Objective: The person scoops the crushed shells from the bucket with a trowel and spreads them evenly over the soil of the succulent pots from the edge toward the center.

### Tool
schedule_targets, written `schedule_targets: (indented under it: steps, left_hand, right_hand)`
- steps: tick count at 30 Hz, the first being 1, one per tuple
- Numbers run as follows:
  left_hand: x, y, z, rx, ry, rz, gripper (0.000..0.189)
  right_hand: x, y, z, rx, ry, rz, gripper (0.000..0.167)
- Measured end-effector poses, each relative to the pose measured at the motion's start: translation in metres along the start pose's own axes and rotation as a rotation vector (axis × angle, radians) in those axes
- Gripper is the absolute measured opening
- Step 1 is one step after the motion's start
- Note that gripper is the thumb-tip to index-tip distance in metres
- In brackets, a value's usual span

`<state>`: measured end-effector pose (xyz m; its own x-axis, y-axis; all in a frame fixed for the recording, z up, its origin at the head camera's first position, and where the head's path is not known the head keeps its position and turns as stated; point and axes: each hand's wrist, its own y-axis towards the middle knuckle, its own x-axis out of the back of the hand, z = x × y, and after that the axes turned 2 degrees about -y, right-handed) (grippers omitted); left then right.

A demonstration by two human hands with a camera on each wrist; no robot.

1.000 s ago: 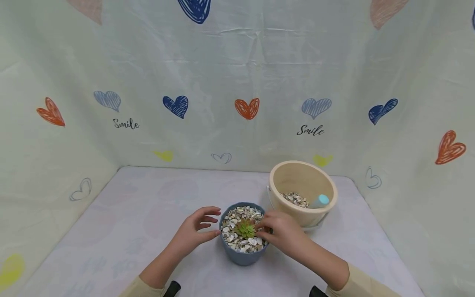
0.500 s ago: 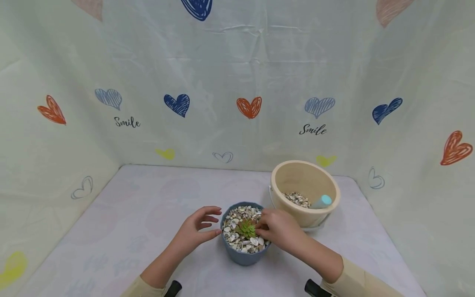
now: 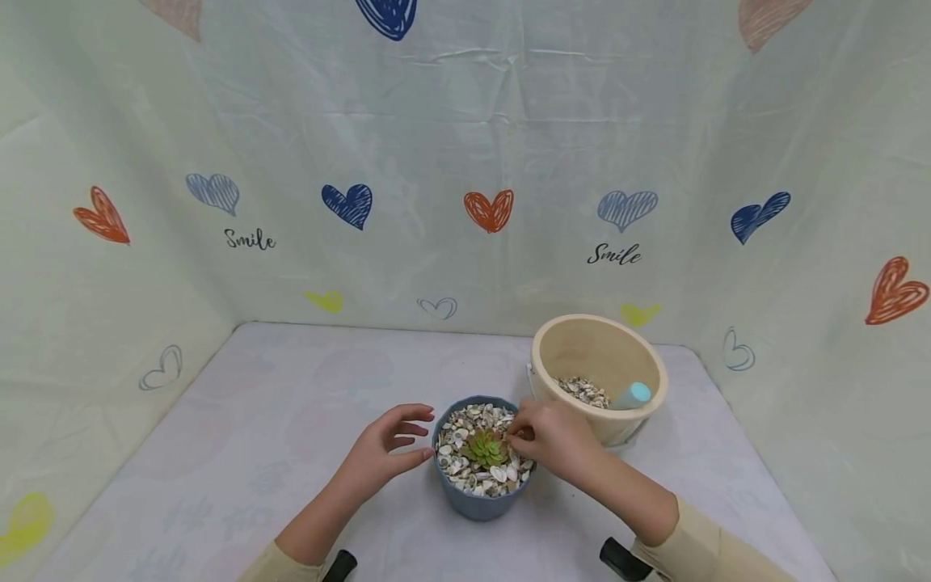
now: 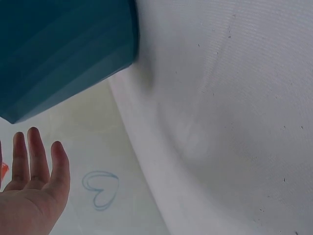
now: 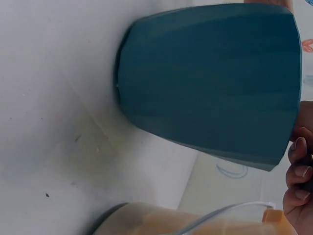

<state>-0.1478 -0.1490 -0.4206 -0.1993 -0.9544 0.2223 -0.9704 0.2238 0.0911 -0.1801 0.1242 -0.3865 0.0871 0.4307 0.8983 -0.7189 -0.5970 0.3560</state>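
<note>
A blue flowerpot (image 3: 476, 507) stands upright on the table, filled with pale crushed shells (image 3: 458, 477). Amid them sits a small green succulent (image 3: 485, 447) with reddish leaf tips. My left hand (image 3: 381, 446) is beside the pot's left side, fingers spread and slightly bent, holding nothing; in the left wrist view, fingers (image 4: 35, 159) show below the pot. Over the pot's right rim reaches my right hand (image 3: 556, 436), its fingertips among the shells just right of the succulent. Curled fingers (image 5: 299, 175) appear in the right wrist view; whether they pinch a shell is hidden.
Behind the pot on the right stands a cream bucket (image 3: 541, 347) with a handle. Shells (image 3: 582, 391) and a light-blue cylindrical object (image 3: 631, 395) are inside it. A pale cloth covers the table (image 3: 327, 364); a curtain printed with hearts (image 3: 489, 212) surrounds it.
My right hand has drawn slightly right, away from the succulent, with its fingertips still over the shells. The left hand and the pot keep their places.
</note>
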Motion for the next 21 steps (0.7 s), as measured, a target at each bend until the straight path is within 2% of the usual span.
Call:
schedule_targets:
  steps: [6,12,15,19,21]
  left_hand:
    - [0.001,0.001,0.001,-0.008,0.005,0.001,0.052]
    - [0.007,0.0,-0.003,-0.011,0.061,-0.004,0.051]
    - [0.012,-0.002,-0.007,-0.028,0.09,-0.001,0.05]
    - [0.019,-0.006,-0.012,-0.044,0.135,-0.002,0.052]
    - [0.023,-0.008,-0.015,-0.038,0.166,-0.021,0.055]
  right_hand:
    - [0.002,0.005,-0.003,0.014,-0.077,-0.057,0.004]
    - [0.006,0.001,-0.005,-0.004,-0.026,-0.078,0.007]
    - [0.015,-0.006,-0.007,0.027,0.027,-0.152,0.015]
    - [0.031,-0.019,-0.014,0.127,0.079,-0.293,0.029]
    - [0.039,-0.026,-0.018,0.178,0.077,-0.351,0.029]
